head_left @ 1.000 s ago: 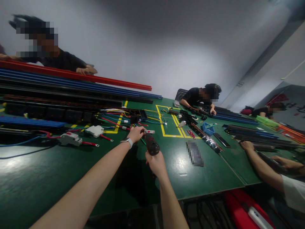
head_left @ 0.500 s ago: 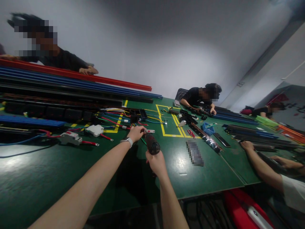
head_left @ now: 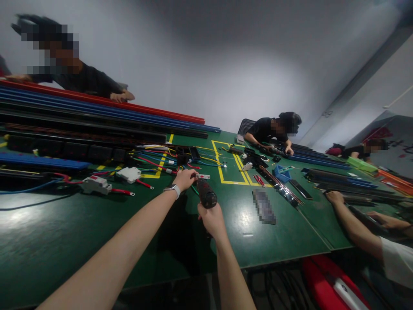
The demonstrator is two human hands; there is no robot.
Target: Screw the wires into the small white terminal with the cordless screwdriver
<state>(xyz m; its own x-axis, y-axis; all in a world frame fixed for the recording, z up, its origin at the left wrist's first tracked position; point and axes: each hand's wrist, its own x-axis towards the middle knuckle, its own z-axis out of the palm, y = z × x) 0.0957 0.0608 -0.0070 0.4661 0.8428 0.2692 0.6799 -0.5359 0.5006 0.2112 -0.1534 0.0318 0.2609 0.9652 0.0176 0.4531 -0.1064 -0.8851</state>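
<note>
A dark cordless power drill point(head_left: 206, 192) is gripped in my right hand point(head_left: 212, 219), its front end pointing away from me. My left hand point(head_left: 184, 180), with a watch on its wrist, is closed at the front of the drill. Its fingertips pinch a small white part with red on it point(head_left: 204, 176), mostly hidden by the fingers and drill. Just behind lie wires with black connectors point(head_left: 183, 158). To the left, two white circuit breakers point(head_left: 97, 185) with red leads rest on the green table point(head_left: 142, 241).
Long red, blue and black profiles point(head_left: 155, 113) lie along the back left. Red-handled pliers point(head_left: 259, 181), a phone-like slab point(head_left: 264, 206) and a blue bin point(head_left: 282, 173) are on the right. Co-workers sit at the far side, and a co-worker's arm point(head_left: 355, 219) reaches in at right.
Almost nothing differs. Both hands and the drill hold the same place, with only a slight shift of the view.
</note>
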